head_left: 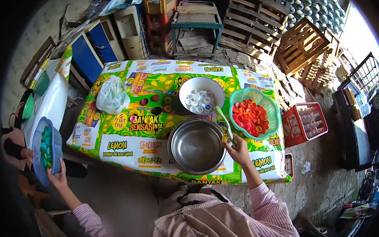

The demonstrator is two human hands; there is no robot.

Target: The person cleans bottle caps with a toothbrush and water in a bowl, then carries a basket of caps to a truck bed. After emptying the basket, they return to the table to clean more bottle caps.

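My left hand (58, 176) reaches far out to the left, closed on the rim of a blue plastic basket (41, 174) full of green bottle caps (45, 148). Another person's hand (28, 154) is at the basket's far side. Over the table, my right hand (239, 150) grips a slim light-green and white tool (225, 122); its exact kind cannot be made out. Just left of that hand stands a bare steel pot (196, 146). Behind the pot, a white bowl (183, 90) contains white caps (199, 101). Red caps (250, 117) fill a mint-green scalloped basket (274, 109) to the right.
A printed green and white cover lies over the table (132, 152). On it are a white plastic bag (112, 95) and several loose dark caps (156, 110). A red crate (293, 129) stands off the right edge. Wooden pallets (255, 22) and a small table (196, 20) are behind.
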